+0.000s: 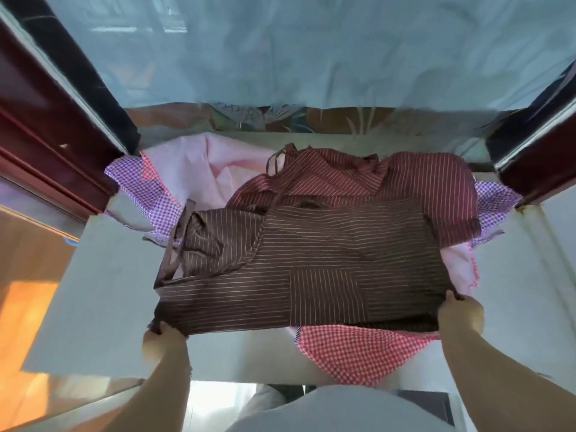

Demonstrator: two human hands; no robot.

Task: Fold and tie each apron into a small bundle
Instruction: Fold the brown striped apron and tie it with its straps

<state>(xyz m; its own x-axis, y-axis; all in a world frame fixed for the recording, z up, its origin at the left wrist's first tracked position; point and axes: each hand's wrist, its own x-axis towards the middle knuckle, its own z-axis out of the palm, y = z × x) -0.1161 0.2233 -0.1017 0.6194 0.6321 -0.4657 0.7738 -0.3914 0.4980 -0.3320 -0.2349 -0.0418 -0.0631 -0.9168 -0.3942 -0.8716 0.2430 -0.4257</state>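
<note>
A dark brown apron with thin pale stripes (pixel 327 260) lies spread on top of a pile on the white table (pixel 103 307). My left hand (pixel 162 338) grips its near left corner. My right hand (pixel 461 313) grips its near right corner, and the near edge is pulled taut between them. Its brown ties (pixel 174 247) trail off the left side. Behind it lies a red striped apron (pixel 405 179) with loose ties. Under both are a pink cloth (pixel 199 169), a purple checked apron (pixel 149 194) and a red checked apron (pixel 349 353) that hangs over the near table edge.
Dark red wooden frames stand at the left (pixel 46 135) and at the right (pixel 536 157). A pale blue curtain (pixel 296 51) hangs behind the table. An orange-lit floor (pixel 28 291) lies to the left of the table.
</note>
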